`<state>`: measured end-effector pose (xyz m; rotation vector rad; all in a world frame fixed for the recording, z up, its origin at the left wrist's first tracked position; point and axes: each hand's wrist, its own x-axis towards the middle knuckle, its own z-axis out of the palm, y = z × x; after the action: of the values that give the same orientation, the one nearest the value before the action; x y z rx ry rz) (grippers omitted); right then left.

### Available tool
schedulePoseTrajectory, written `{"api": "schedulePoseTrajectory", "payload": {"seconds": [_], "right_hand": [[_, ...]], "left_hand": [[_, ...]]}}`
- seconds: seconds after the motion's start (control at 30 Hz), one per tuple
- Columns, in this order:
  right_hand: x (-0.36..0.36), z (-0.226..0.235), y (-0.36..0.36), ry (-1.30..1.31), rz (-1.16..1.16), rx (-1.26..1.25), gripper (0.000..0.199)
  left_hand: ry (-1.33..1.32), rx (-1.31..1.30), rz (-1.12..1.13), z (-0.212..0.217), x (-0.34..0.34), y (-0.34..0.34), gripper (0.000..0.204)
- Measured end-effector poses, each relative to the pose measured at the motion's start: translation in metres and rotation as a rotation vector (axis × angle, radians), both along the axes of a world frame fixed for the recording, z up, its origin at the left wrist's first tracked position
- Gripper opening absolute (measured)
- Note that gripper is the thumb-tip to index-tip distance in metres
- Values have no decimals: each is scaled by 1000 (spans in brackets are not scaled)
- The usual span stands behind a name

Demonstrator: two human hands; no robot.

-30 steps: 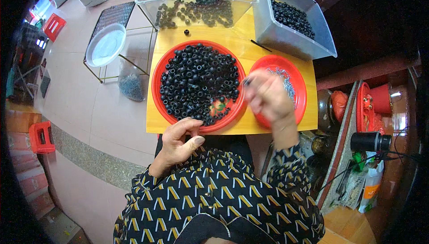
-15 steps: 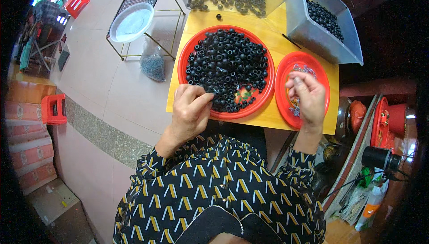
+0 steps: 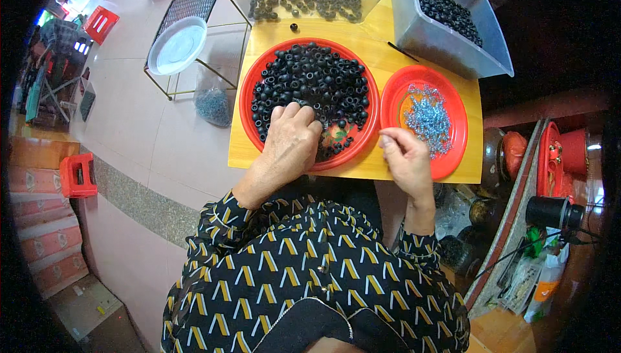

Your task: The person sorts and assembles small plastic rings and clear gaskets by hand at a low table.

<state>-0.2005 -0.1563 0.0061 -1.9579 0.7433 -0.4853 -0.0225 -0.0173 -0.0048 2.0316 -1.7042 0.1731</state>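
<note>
Your left hand [image 3: 290, 138] lies fingers together on glossy black rings [image 3: 310, 84] heaped in the round red tray [image 3: 249, 97]; right hand [image 3: 404, 157] pinches shut beside small silvery screws [image 3: 427, 117] just ahead.

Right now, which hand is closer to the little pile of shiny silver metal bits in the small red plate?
Right. The right hand hovers at the small red plate's near edge beside the silver bits; the left hand rests on the black rings in the big red plate.

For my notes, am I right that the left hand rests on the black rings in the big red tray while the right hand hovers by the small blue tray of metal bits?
Nearly: the small tray is red, as the head view shows.
</note>
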Motion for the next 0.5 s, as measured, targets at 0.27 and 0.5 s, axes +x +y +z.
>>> {"api": "schedulePoseTrajectory", "payload": {"seconds": [0.27, 0.5], "right_hand": [[56, -8, 22, -64, 269, -618, 14], [75, -20, 26, 38, 294, -768, 4]], "left_hand": [[18, -10, 39, -5, -5, -4, 8], [25, -30, 30, -2, -6, -4, 4]]}}
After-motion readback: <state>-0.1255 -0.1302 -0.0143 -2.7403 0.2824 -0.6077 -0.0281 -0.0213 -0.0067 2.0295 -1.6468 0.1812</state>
